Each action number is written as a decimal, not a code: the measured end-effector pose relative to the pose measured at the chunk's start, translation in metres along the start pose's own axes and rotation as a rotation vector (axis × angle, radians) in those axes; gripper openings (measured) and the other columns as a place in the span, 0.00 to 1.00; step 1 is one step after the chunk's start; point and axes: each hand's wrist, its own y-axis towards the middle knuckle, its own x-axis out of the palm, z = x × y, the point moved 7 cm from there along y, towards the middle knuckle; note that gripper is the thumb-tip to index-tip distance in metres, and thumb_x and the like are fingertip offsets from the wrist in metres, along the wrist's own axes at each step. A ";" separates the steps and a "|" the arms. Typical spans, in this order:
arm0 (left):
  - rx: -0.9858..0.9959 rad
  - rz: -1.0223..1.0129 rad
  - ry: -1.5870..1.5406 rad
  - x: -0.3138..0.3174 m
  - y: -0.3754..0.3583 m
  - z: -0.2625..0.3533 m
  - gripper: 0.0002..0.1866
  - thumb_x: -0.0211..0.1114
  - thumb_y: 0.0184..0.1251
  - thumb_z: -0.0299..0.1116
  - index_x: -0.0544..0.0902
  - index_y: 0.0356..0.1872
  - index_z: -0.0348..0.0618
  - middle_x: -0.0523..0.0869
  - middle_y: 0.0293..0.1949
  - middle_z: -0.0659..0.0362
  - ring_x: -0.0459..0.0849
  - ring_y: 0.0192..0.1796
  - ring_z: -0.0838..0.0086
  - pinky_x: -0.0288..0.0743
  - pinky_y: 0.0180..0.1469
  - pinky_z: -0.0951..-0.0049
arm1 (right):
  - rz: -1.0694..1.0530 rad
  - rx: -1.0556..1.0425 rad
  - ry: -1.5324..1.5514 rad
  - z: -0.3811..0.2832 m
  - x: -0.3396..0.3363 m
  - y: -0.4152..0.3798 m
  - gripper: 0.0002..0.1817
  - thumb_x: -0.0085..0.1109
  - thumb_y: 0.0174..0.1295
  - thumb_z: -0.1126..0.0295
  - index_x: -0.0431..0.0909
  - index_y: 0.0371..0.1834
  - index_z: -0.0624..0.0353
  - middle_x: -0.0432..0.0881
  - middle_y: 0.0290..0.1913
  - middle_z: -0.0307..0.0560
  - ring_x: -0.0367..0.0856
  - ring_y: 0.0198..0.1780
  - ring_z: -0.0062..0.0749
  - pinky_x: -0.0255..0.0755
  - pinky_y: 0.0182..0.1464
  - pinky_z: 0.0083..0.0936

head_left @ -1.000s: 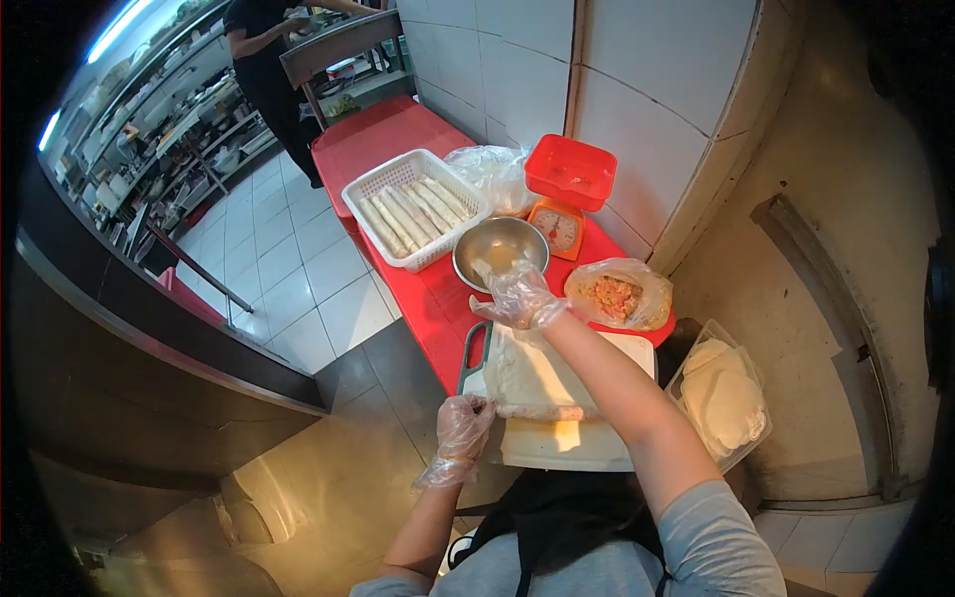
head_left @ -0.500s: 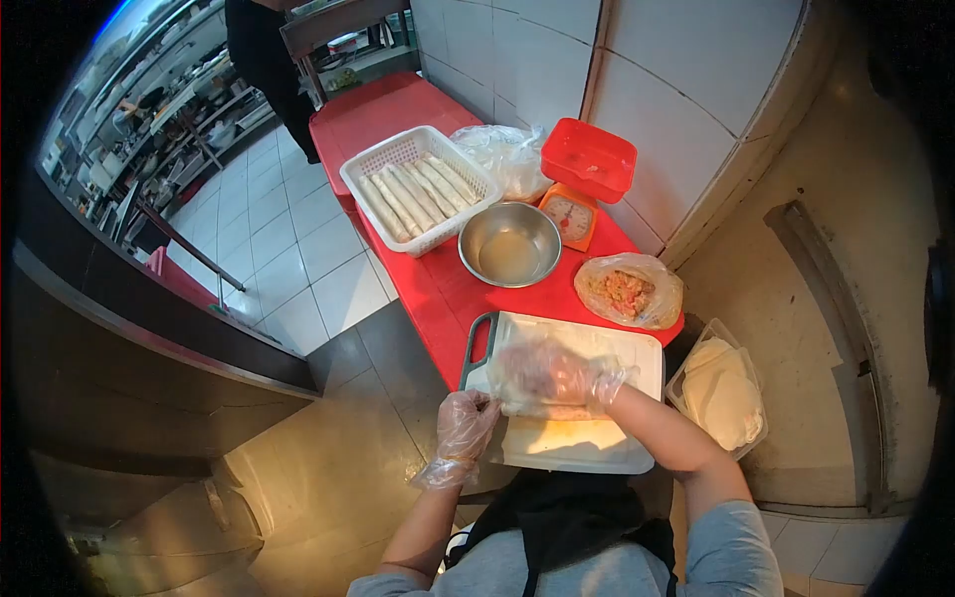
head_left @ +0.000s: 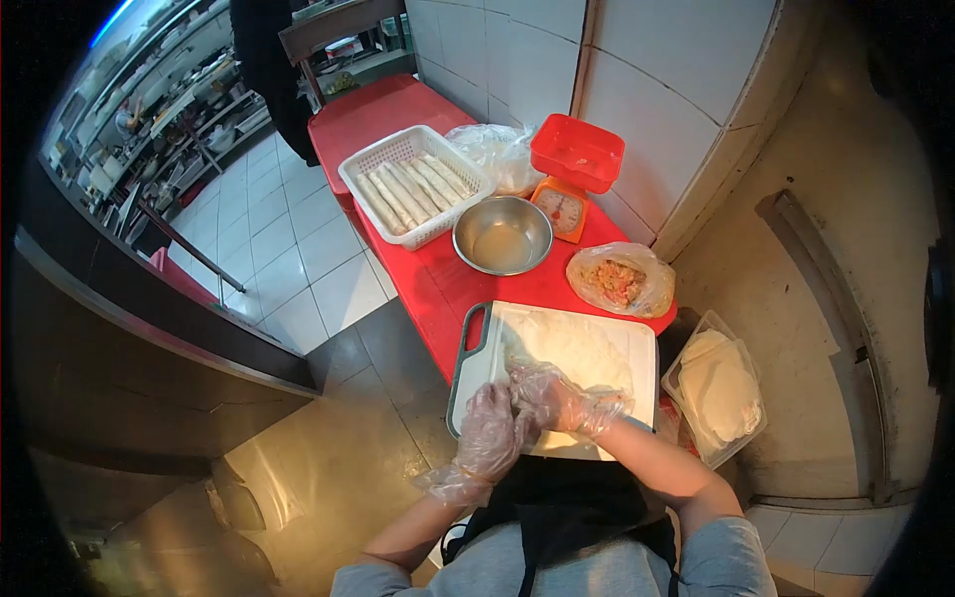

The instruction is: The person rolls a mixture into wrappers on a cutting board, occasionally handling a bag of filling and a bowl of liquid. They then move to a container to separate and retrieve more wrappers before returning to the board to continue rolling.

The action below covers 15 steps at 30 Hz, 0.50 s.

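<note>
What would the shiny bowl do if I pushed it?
The metal bowl would likely stay stiff, as its wall looks like hard metal. The shallow liquid inside might slosh. The bowl could slide, since nothing seems to fix it to the red table.

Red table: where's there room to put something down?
The red table is bare beyond the white basket, and in a strip between the steel bowl and cutting board. It's crowded around the orange scale and filled bag.

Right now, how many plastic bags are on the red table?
2: the clear bag between the basket and red tub, and the mixture bag beyond the board. Others may be hidden.
</note>
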 end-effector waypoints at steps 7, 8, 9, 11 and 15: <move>0.198 -0.087 0.315 0.018 -0.008 -0.001 0.47 0.56 0.71 0.60 0.61 0.71 0.21 0.60 0.74 0.32 0.61 0.74 0.40 0.53 0.76 0.45 | 0.185 0.140 0.071 0.018 -0.043 -0.005 0.16 0.59 0.57 0.72 0.81 0.49 0.62 0.83 0.53 0.58 0.80 0.57 0.57 0.73 0.62 0.44; 0.202 -0.108 0.313 0.016 -0.007 -0.002 0.46 0.56 0.71 0.60 0.63 0.70 0.22 0.60 0.74 0.33 0.61 0.74 0.40 0.53 0.75 0.44 | 0.165 0.111 0.137 0.018 -0.035 -0.007 0.18 0.60 0.57 0.71 0.80 0.52 0.61 0.82 0.56 0.58 0.78 0.60 0.55 0.72 0.64 0.44; 0.206 -0.128 0.310 0.015 -0.005 -0.003 0.44 0.56 0.71 0.60 0.64 0.70 0.24 0.61 0.74 0.34 0.61 0.74 0.40 0.54 0.75 0.43 | 0.144 0.082 0.201 0.011 -0.030 -0.001 0.20 0.60 0.58 0.71 0.79 0.54 0.60 0.81 0.59 0.57 0.77 0.63 0.53 0.71 0.65 0.43; 0.248 -0.147 0.344 0.011 -0.004 -0.002 0.42 0.56 0.71 0.59 0.67 0.70 0.28 0.64 0.72 0.36 0.62 0.73 0.40 0.56 0.74 0.43 | -0.011 0.147 0.288 0.002 -0.017 0.006 0.24 0.60 0.62 0.66 0.76 0.62 0.59 0.76 0.66 0.57 0.70 0.71 0.46 0.65 0.71 0.40; 0.299 -0.224 0.390 -0.002 0.012 0.001 0.33 0.58 0.70 0.56 0.74 0.64 0.37 0.75 0.64 0.44 0.70 0.68 0.46 0.65 0.68 0.47 | -0.151 -0.105 -0.222 0.035 -0.008 0.038 0.28 0.60 0.64 0.60 0.73 0.66 0.60 0.77 0.66 0.56 0.71 0.71 0.44 0.58 0.75 0.46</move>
